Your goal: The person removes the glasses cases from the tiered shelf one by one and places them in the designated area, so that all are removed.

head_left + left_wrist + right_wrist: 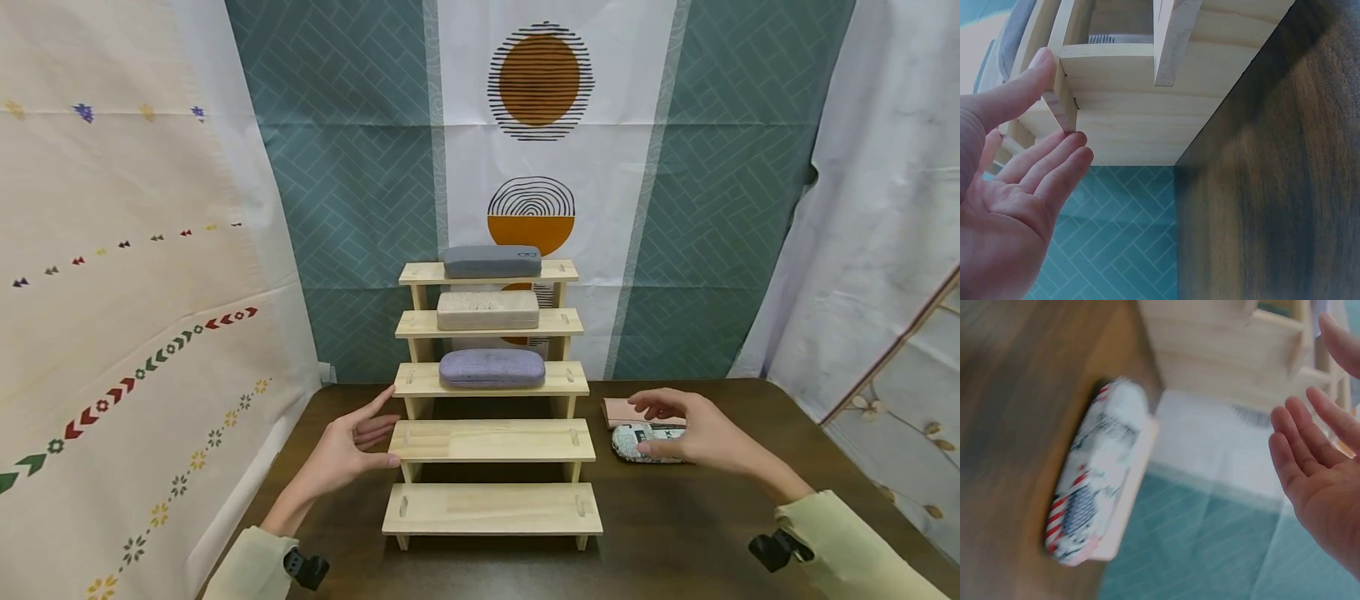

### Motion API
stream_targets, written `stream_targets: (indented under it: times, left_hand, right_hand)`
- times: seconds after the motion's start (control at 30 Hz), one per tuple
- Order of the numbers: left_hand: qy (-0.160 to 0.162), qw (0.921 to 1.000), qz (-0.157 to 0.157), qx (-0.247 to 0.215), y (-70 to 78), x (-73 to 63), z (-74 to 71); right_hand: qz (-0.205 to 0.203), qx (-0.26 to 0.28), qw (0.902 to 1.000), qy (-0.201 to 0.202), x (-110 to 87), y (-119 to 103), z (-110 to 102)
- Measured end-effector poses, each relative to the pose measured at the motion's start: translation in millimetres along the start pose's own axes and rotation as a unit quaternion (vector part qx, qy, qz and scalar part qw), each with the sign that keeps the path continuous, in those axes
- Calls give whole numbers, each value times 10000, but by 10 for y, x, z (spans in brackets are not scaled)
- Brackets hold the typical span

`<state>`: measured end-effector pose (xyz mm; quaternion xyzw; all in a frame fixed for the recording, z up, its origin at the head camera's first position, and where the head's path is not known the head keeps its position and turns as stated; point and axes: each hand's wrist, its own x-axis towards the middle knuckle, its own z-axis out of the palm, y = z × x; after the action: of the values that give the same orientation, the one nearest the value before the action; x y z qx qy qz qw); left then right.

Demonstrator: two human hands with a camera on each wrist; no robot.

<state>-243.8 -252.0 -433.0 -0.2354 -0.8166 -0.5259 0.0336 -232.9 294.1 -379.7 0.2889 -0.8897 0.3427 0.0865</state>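
My left hand (pixel 341 450) is at the left end of the second-lowest step of a five-step wooden display stand (pixel 491 442). In the left wrist view its thumb lies along the plank's near edge and its fingertips (pixel 1075 140) touch the far corner, so the plank end is pinched. My right hand (pixel 697 429) hovers with loosely curved fingers, holding nothing. It overlaps a newsprint-patterned glasses case (pixel 1094 478) and a pink case (pixel 618 412) on the table. On the upper steps sit a purple glasses case (pixel 492 368), a beige case (pixel 487 310) and a grey one (pixel 492 262).
The dark wooden table (pixel 675 533) carries the stand at its middle. A patterned cloth (pixel 352 208) hangs close behind. Cream cloth (pixel 135 333) closes the left side, and a pale cloth (pixel 885 292) the right.
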Motion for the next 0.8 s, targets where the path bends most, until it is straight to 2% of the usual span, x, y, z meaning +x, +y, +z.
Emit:
stream_targets:
  times: [0.13,0.37,0.63,0.8]
  left_hand:
    - [28,10000,-15,-7,-4,-3,3]
    - [28,10000,-27,-24,-8,6,2]
    - [34,10000,-25,-56,-19,11,-10]
    - [15,10000,-43,-69,-13,11,-2]
  right_hand:
    - [-7,79,10000,-22,172,-149,61]
    - [249,321,9992,-61,473,-378,147]
    - [-131,132,9998,-29,856,-541,248]
    - [-88,70,9999,-46,1017,-562,348]
